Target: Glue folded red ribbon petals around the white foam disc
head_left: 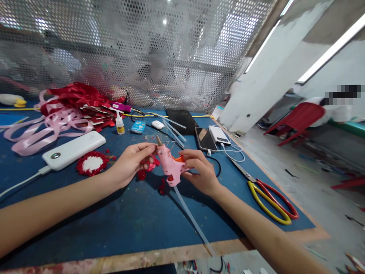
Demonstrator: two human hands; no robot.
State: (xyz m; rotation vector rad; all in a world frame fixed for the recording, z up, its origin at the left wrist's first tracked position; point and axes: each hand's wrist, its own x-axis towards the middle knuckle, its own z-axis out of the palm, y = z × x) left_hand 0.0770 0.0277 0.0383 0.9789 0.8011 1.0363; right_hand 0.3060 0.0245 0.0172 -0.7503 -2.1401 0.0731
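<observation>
My right hand [201, 171] is wrapped round the handle of a pink glue gun [169, 165], its nozzle pointing up and away. A long clear glue stick [191, 217] runs from the gun's back end past the table's front edge. The fingers of my left hand [135, 161] are pinched together beside the nozzle, around a small red piece [152, 161]. Red scraps [141, 174] lie on the blue table [119, 228] under the hands. Left of my left hand rests a red ruffled ring with a white centre [92, 163].
A white power bank [74, 150], pink ribbon [34, 137] and red ribbon [76, 97] are at the left. A glue bottle [120, 125], phone [205, 139] and second power bank [219, 135] stand further back. Large scissors [268, 198] lie right. A perforated metal screen [128, 49] rises behind.
</observation>
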